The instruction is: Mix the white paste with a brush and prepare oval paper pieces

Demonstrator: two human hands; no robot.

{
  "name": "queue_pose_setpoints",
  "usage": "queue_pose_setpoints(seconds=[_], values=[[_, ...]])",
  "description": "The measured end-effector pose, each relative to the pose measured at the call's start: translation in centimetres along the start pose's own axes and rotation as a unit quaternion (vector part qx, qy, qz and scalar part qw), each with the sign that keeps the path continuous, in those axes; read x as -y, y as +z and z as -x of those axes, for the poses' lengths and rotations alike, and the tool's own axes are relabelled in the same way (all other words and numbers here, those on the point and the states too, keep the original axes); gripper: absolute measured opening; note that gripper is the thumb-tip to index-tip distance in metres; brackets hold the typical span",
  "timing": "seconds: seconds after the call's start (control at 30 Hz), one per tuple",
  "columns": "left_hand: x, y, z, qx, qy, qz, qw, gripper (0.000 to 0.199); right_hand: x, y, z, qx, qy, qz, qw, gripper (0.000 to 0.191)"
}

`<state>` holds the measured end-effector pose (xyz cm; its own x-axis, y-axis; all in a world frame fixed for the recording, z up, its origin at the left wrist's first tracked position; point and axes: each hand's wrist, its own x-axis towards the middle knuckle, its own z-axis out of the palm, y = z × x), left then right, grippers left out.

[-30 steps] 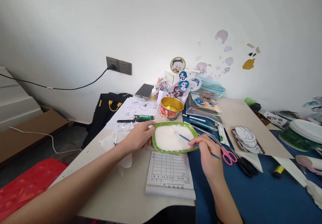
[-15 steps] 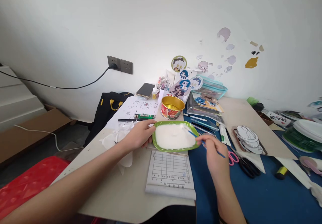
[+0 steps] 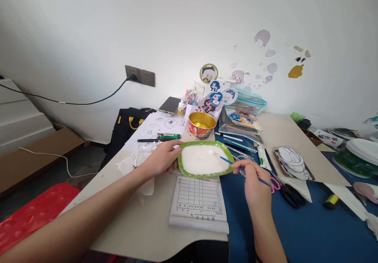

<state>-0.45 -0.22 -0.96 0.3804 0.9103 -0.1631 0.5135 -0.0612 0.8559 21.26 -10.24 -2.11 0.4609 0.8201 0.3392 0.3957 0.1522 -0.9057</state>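
My left hand (image 3: 163, 156) is closed on the left edge of a green-rimmed tray (image 3: 198, 175), thumb on top of the rim. The tray's inside is covered with smooth white stuff, and I cannot tell whether it is paint or something else. Pinched in my right hand (image 3: 256, 178) is a thin blue paintbrush (image 3: 225, 160). Its whitish tip touches the white surface right of the middle. Just behind the tray stands a round tin (image 3: 202, 131), gold inside with a red floral outside. A printed form pad (image 3: 199, 204) lies in front of the tray.
Crumpled white paper (image 3: 132, 160) lies by my left forearm. To the right are black-handled scissors (image 3: 292, 196), pink-handled scissors (image 3: 275, 185), paper cutouts (image 3: 291, 160) and a white-lidded tub (image 3: 362, 156). Cartoon cards (image 3: 211, 101) stand against the wall.
The brush tip has moved slightly left over the white surface, and the brush lies at a flatter slant. My left hand keeps its hold on the tray.
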Motion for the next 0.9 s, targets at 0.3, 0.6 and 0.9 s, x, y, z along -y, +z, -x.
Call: queue_pose_setpoints(seconds=[0.3, 0.6, 0.9], values=[[0.1, 0.0, -0.1, 0.0, -0.001, -0.001, 1.0, 0.041, -0.6, 0.3, -0.4, 0.028, -0.028, -0.009, 0.999, 0.028], [0.0, 0.1, 0.0, -0.002, 0.004, 0.005, 1.0, 0.038, 0.7, 0.9, 0.0, 0.098, -0.119, 0.056, 0.987, 0.029], [0.0, 0.0, 0.0, 0.004, 0.005, 0.013, 1.0, 0.037, 0.5, 0.9, -0.1, 0.152, -0.157, 0.028, 0.975, 0.032]])
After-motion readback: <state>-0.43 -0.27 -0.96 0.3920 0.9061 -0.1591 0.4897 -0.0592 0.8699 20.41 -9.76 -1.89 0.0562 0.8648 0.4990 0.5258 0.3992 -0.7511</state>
